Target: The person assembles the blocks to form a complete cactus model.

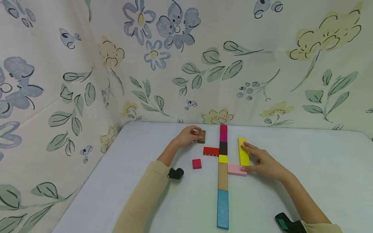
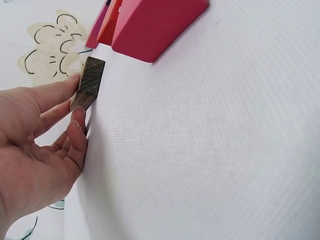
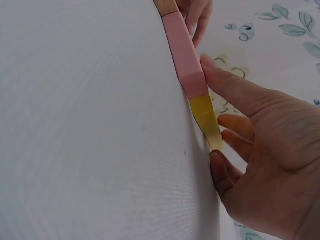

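At the far side of the table, my left hand (image 1: 187, 136) pinches a small brown wooden block (image 1: 201, 137) between thumb and fingers; the left wrist view shows its dark grained face (image 2: 92, 75). My right hand (image 1: 263, 161) spreads over two yellow blocks (image 1: 244, 157) standing end to end. Its thumb rests on a pink block (image 1: 235, 170), and its fingertips touch the yellow pair. That pink block juts right from a column of blocks: magenta (image 1: 223, 133), dark brown (image 1: 223, 148), small yellow (image 1: 222, 159), tan (image 1: 222, 176) and long blue (image 1: 222, 208).
A red block with white dots (image 1: 211, 151) juts left from the column. Nearer the left forearm lies a loose crimson square block (image 1: 197, 163). The white table (image 1: 320, 174) ends at a flowered cloth (image 1: 186, 97) behind and on the left.
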Tool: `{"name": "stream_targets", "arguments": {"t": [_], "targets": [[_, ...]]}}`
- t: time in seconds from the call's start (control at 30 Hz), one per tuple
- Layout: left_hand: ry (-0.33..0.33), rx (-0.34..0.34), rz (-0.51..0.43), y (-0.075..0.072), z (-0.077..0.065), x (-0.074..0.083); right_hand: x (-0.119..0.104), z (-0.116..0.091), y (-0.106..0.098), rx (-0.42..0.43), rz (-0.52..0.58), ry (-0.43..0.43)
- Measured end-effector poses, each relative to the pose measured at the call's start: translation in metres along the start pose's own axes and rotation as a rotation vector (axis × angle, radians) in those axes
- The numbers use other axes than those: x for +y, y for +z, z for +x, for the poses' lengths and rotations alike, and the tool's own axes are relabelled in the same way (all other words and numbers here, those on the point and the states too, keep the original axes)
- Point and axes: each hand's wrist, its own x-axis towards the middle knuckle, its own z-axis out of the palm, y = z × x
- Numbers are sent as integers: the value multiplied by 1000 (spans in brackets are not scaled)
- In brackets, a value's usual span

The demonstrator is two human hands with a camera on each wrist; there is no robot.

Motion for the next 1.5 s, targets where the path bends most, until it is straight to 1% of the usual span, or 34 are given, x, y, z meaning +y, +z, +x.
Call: {"name": "stream_targets", "arguments": {"t": [0.27, 0.53, 0.83, 1.07, 1.37, 1.5], "targets": [[-4, -6, 1, 1, -3, -2, 0, 1, 0, 4, -8, 8], [-20, 8, -14, 3, -4, -2, -1, 1, 1, 5, -13, 18], [-33, -28, -22, 1, -4, -4, -1, 1, 0, 4, -7, 15], [-8, -43, -17, 1, -3, -7, 0, 1, 1, 6, 6, 24], [7, -29, -16, 2, -4, -8, -2, 0, 0, -6, 9, 25], [35, -21, -28, 2, -6, -8, -1, 0, 0, -5, 7, 19]]}}
